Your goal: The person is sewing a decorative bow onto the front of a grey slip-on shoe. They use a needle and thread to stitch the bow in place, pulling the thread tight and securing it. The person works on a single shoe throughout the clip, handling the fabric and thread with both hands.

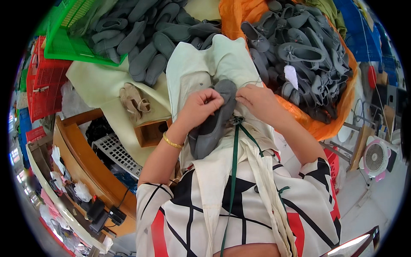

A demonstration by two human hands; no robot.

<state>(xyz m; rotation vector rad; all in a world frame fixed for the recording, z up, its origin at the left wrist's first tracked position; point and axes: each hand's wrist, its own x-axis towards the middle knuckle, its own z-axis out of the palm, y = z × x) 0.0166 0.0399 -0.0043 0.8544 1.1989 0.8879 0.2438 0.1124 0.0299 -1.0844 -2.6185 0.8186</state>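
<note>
Looking down into a lap covered with pale cloth, at a single grey slip-on shoe lying aslant there, partly hidden under the left hand. Across from that, at the shoe's right edge, the right hand, with thumb and fingers drawn together. Hands apart from each other; impossible to tell whether pinched on the shoe or on something finer. Beyond, a heap of grey shoes in and beside a green crate cut off by the upper edge; to the right, bow-trimmed grey flats in an orange sack, part-covered by a white scrap of unclear kind. To the left, tan sandals, near a small wooden box with a shadowed inside.
</note>
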